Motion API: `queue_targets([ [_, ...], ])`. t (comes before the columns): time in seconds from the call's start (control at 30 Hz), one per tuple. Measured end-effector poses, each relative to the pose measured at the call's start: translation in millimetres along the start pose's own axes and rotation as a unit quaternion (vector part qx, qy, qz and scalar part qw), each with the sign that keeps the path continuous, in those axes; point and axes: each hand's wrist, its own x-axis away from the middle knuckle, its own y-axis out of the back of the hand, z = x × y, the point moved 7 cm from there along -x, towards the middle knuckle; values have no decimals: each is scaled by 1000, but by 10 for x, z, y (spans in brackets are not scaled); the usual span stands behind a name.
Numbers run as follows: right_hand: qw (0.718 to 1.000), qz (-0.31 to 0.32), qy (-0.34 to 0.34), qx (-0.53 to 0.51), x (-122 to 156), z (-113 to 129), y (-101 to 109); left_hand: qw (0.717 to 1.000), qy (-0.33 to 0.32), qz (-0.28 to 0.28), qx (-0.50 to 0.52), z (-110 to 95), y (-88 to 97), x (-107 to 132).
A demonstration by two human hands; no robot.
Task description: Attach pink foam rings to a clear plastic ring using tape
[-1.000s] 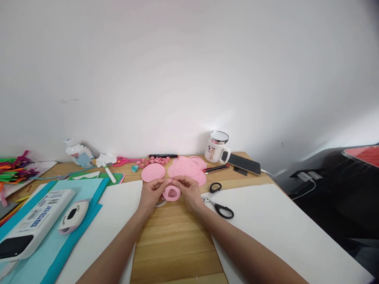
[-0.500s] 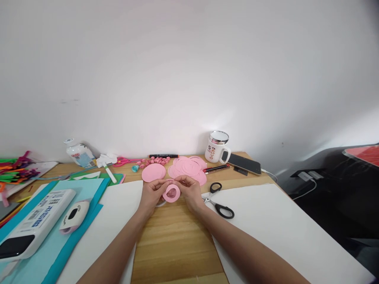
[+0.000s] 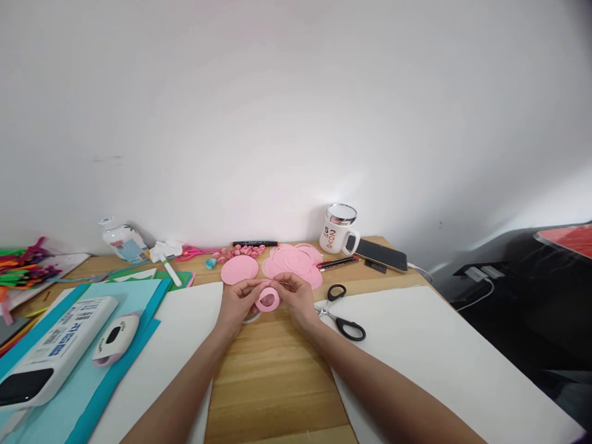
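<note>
Between my two hands hangs a curled pink paper strip (image 3: 275, 301), its lower end forming a ring. My left hand (image 3: 239, 301) pinches the paper from the left with thumb and fingertips. From the right, my right hand (image 3: 296, 299) is closed on the upper part of the same strip. Just beyond the fingers lie a stack of pink paper circles (image 3: 239, 269) and a looser heap of pink circles (image 3: 291, 259). Black-handled scissors (image 3: 348, 329) rest beside my right wrist, their blades partly hidden. Under my left fingers shows the edge of a clear round object (image 3: 252, 318).
Behind the circles lie small pink paper rolls (image 3: 252, 251) and a black marker (image 3: 255, 243). A white mug (image 3: 333, 237), pens (image 3: 340, 263) and a phone (image 3: 379, 254) sit at the back right. White sheets (image 3: 416, 345) flank my arms. A white device (image 3: 58, 348) lies on blue paper at left.
The ring end of the pink strip has risen slightly and tilted between my fingers. Both hands hold nearly the same position and grip.
</note>
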Motion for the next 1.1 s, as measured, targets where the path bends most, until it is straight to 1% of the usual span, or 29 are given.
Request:
queue_targets([
  [0.23, 1000, 2, 5, 8, 7, 17, -6, 1000, 6, 13, 7, 28, -19, -11],
  [0.4, 999, 32, 14, 6, 3, 12, -42, 1000, 6, 16, 9, 13, -24, -1],
  [0.6, 1000, 4, -3, -17, -4, -26, 5, 1000, 5, 17, -3, 20, -17, -2],
  [0.83, 1000, 8, -4, -9, 7, 8, -18, 1000, 7, 24, 2, 65, -9, -24],
  [0.9, 1000, 9, -2, -11, 11, 18, -25, 1000, 4, 25, 0, 63, -5, -30],
  [1.03, 999, 31, 5, -25, 11, 22, -52, 999, -8, 36, 7, 42, -15, -36],
  [1.1, 999, 28, 1, -28, 7, 4, -38, 999, -6, 35, 9, 39, -17, -31],
])
